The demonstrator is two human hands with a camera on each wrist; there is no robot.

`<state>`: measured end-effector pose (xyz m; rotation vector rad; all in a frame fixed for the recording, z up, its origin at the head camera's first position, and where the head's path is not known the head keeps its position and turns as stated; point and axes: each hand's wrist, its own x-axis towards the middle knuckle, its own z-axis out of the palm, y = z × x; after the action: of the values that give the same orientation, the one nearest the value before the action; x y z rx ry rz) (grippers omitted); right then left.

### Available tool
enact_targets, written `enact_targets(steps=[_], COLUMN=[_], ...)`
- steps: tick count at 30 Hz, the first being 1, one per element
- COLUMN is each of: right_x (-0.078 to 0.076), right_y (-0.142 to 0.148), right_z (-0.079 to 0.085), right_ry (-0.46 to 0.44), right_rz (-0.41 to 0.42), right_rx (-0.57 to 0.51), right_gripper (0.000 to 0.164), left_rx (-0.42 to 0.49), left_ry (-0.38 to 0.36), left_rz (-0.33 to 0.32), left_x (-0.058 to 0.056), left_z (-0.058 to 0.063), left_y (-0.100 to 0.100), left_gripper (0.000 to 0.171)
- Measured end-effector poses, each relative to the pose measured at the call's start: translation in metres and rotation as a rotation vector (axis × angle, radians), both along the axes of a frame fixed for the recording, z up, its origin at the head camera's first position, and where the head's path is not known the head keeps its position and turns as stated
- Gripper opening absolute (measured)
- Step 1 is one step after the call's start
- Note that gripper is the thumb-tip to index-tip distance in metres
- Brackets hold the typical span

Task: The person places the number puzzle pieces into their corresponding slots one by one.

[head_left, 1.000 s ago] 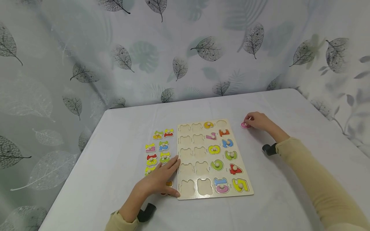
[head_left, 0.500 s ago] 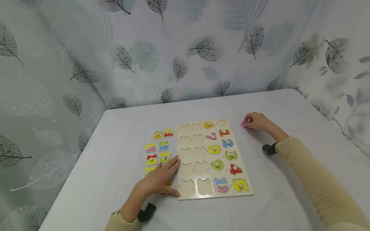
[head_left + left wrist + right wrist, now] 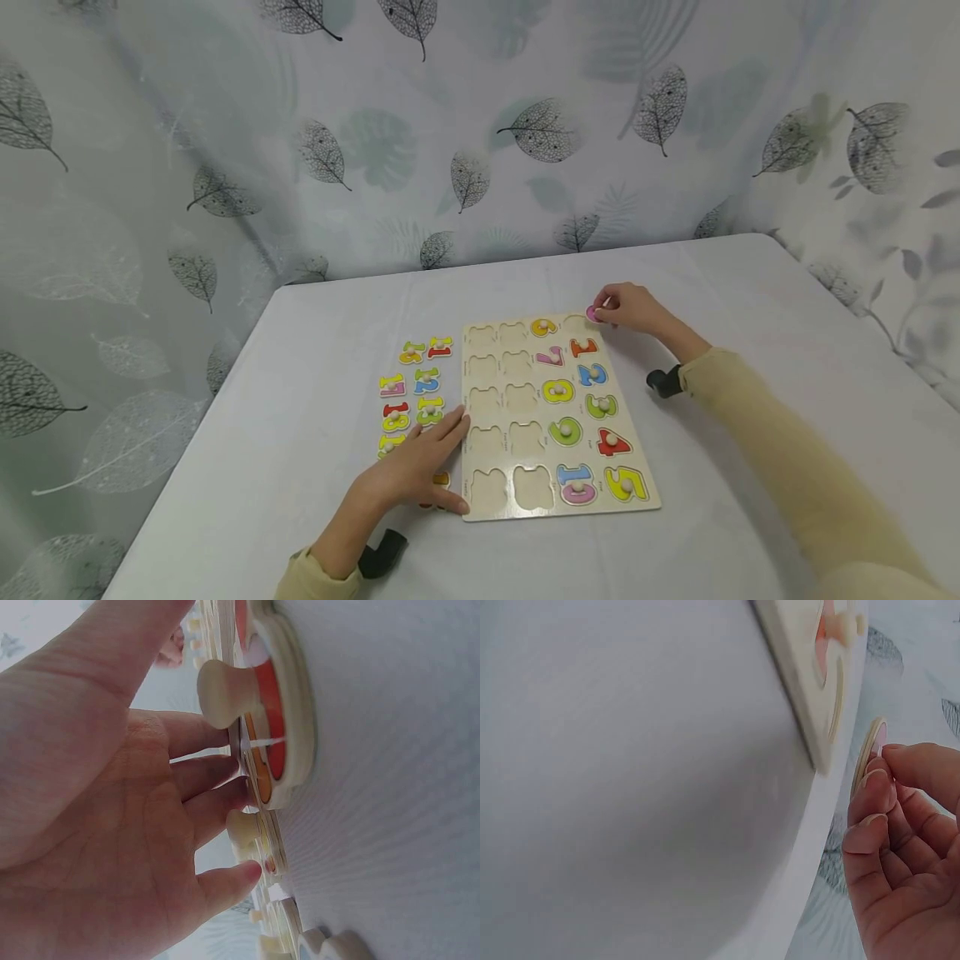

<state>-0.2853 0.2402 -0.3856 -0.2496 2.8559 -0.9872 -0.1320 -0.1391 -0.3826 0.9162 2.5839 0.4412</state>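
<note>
A pale wooden number puzzle board (image 3: 494, 460) lies on the white table, its two right columns holding knobbed number pieces. My right hand (image 3: 637, 310) pinches a pink, rounded puzzle piece (image 3: 592, 313) at the board's far right corner, beside the bare oval recess (image 3: 574, 323). In the right wrist view the pink piece (image 3: 871, 752) is tilted on edge, off the table. My left hand (image 3: 411, 467) rests with spread, straight fingers at the board's left edge, over some loose pieces. From the left wrist, that hand's palm (image 3: 112, 817) shows beside a red knobbed piece (image 3: 274, 720).
Loose two-digit pieces, such as the 11 (image 3: 440, 347), the 17 (image 3: 392, 385) and the 18 (image 3: 395, 416), lie left of the board. The two left columns of the board are bare recesses. A leaf-patterned curtain (image 3: 360, 208) hangs behind the table.
My right hand has moved left with the pink piece, from the table to the board's far right corner. The left hand stays in place. The head view has shifted slightly.
</note>
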Motion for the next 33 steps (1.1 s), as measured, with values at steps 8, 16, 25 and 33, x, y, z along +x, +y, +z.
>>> enact_targets(steps=[8, 16, 25, 33], right_x=[-0.011, -0.011, -0.011, -0.008], right_y=[-0.026, -0.036, -0.039, -0.038], right_z=[-0.002, -0.004, -0.008, -0.007], right_ry=[-0.019, -0.01, -0.033, -0.025], right_rz=[0.025, 0.043, 0.038, 0.037], right_rx=[0.018, 0.052, 0.071, 0.078], right_gripper=[0.016, 0.017, 0.016, 0.015], left_rx=[0.001, 0.001, 0.002, -0.001], left_ry=[0.003, -0.001, -0.003, 0.0], left_rz=[-0.009, -0.005, -0.008, -0.009], left_x=[0.0, 0.0, 0.0, -0.001], left_z=[-0.002, 0.0, -0.001, -0.001], left_y=[0.0, 0.0, -0.001, -0.002], left_gripper=[0.106, 0.105, 0.105, 0.105])
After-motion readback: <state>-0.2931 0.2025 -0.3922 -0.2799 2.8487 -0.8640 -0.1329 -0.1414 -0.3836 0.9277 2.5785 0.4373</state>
